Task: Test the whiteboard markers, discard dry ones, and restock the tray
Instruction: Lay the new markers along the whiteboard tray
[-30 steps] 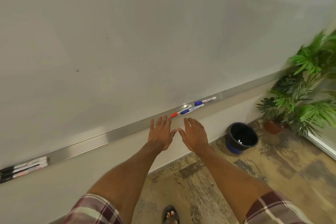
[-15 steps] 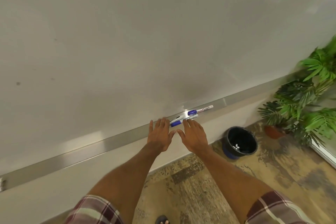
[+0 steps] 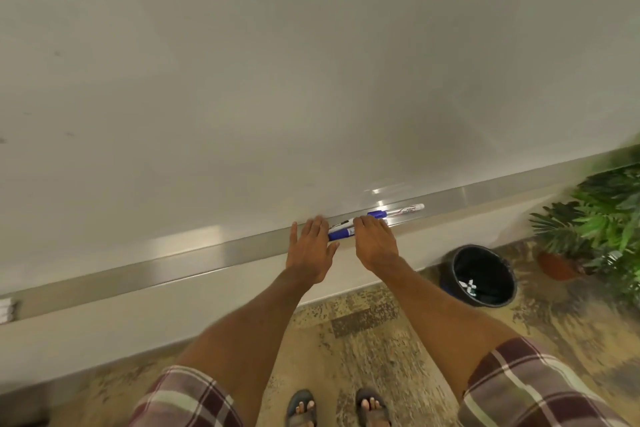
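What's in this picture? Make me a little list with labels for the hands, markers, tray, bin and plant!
left hand: flat, fingers straight, at the tray edge, holding nothing
right hand: flat, fingers over the markers
markers: blue-capped, lying on the tray
tray: long metal ledge under the whiteboard
bin: black, on the floor, white scraps inside
plant: green, potted, far right

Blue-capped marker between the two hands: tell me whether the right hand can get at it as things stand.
Probably yes. The right hand has its fingers over the tray, right beside the blue-capped marker; nothing lies between them. The left hand lies on its far side.
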Motion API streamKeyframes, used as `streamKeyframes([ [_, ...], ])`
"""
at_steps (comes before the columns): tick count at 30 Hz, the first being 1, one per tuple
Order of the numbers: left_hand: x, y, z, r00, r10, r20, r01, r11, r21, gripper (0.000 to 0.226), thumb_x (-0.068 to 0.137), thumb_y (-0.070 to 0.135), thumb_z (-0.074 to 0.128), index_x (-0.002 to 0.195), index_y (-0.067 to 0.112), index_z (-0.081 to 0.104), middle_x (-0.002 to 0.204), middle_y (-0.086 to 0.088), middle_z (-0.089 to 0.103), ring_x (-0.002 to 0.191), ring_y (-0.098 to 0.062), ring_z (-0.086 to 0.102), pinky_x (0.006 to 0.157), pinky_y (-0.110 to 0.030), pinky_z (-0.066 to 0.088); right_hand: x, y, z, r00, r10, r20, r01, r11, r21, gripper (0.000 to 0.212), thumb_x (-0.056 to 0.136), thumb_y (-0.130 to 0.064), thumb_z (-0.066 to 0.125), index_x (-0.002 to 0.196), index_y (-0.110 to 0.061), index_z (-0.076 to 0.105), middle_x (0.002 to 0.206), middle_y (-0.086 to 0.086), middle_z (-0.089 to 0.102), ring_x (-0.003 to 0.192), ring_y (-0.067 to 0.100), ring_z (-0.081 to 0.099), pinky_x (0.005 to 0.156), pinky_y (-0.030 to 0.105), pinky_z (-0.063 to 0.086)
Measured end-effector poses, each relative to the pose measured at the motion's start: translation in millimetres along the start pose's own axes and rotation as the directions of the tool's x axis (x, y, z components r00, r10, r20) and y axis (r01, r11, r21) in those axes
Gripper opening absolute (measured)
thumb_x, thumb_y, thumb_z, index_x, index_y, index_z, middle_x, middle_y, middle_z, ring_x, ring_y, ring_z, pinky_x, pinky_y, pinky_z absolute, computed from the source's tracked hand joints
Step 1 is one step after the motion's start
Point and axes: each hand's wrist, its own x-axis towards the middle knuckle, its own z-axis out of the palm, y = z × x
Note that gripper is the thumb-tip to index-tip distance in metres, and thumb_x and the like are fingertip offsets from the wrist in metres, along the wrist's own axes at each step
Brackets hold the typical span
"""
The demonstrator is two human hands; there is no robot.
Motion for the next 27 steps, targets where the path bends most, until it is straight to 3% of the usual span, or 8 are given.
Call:
streamKeyframes([
  [7,3,14,1,0.987,-0.103,-0.120,0.097,0.994,-0.059,0.054,0.104,0.040,0.032,0.151,0.013,0.024,0.157,-0.005,0.027,0.144,-0.021,0.024,0.120,-0.040,0.008,25,20,-10,0.987,-0.135,0.092,0.134,0.991,0.015,0.034,0.089,-0.011,0.058,0.122,-0.012,0.048,0.120,0.008,0.057,0.110,0.024,0.053,0.090,0.032,0.043],
  [11,8,30,-2,0.919,-0.292,-0.264,0.186,0.913,-0.362,0.043,0.098,0.033,0.052,0.135,0.011,0.047,0.133,-0.006,0.055,0.121,-0.024,0.050,0.104,-0.033,0.034,31,32,-15,0.965,-0.250,0.079,0.242,0.965,0.099,0.027,0.088,-0.007,0.058,0.115,-0.012,0.056,0.114,0.007,0.056,0.109,0.025,0.051,0.086,0.033,0.044],
  [15,16,47,-3,0.764,-0.627,-0.153,0.317,0.571,-0.757,0.033,0.093,0.027,0.063,0.120,0.009,0.056,0.116,-0.008,0.062,0.106,-0.025,0.059,0.092,-0.037,0.051,33,39,-19,0.957,-0.290,-0.004,0.284,0.934,0.217,0.027,0.087,0.000,0.057,0.112,-0.012,0.059,0.109,0.007,0.058,0.101,0.022,0.051,0.084,0.032,0.047],
  [19,27,72,-11,0.600,-0.799,0.038,0.236,0.131,-0.963,0.018,0.092,0.026,0.065,0.097,0.013,0.054,0.091,-0.003,0.062,0.092,-0.025,0.062,0.084,-0.034,0.053,37,42,-22,0.943,-0.327,-0.054,0.325,0.879,0.348,0.021,0.090,-0.002,0.056,0.109,-0.011,0.059,0.108,0.006,0.058,0.100,0.021,0.051,0.085,0.033,0.047],
  [21,34,82,-13,0.610,-0.767,0.199,0.142,-0.142,-0.980,0.024,0.094,0.030,0.062,0.101,0.008,0.056,0.092,-0.008,0.064,0.091,-0.027,0.064,0.083,-0.033,0.054,39,42,-24,0.929,-0.367,-0.051,0.357,0.850,0.386,0.020,0.091,-0.005,0.057,0.111,-0.010,0.060,0.109,0.006,0.059,0.100,0.021,0.052,0.086,0.032,0.046],
  [23,36,88,-14,0.677,-0.674,0.296,0.031,-0.375,-0.926,0.030,0.098,0.031,0.054,0.104,0.002,0.059,0.098,-0.017,0.067,0.091,-0.030,0.067,0.076,-0.034,0.058,39,42,-29,0.907,-0.419,-0.039,0.393,0.811,0.433,0.019,0.094,-0.014,0.055,0.111,-0.011,0.061,0.107,0.006,0.061,0.097,0.021,0.055,0.085,0.031,0.046],
  [25,34,90,-15,0.717,-0.626,0.308,-0.037,-0.475,-0.879,0.033,0.101,0.031,0.048,0.100,0.001,0.060,0.095,-0.018,0.066,0.086,-0.029,0.067,0.071,-0.035,0.059,38,47,-32,0.885,-0.465,-0.033,0.424,0.774,0.470,0.024,0.097,-0.024,0.050,0.114,-0.013,0.063,0.106,0.005,0.062,0.096,0.020,0.056,0.085,0.032,0.047],
  [27,31,91,-14,0.709,-0.630,0.319,-0.089,-0.527,-0.845,0.034,0.102,0.033,0.046,0.091,0.003,0.058,0.092,-0.016,0.065,0.083,-0.027,0.066,0.076,-0.040,0.057,39,59,-32,0.893,-0.447,-0.057,0.422,0.787,0.450,0.027,0.097,-0.026,0.049,0.116,-0.012,0.063,0.110,0.005,0.063,0.101,0.020,0.055,0.087,0.033,0.046],
])
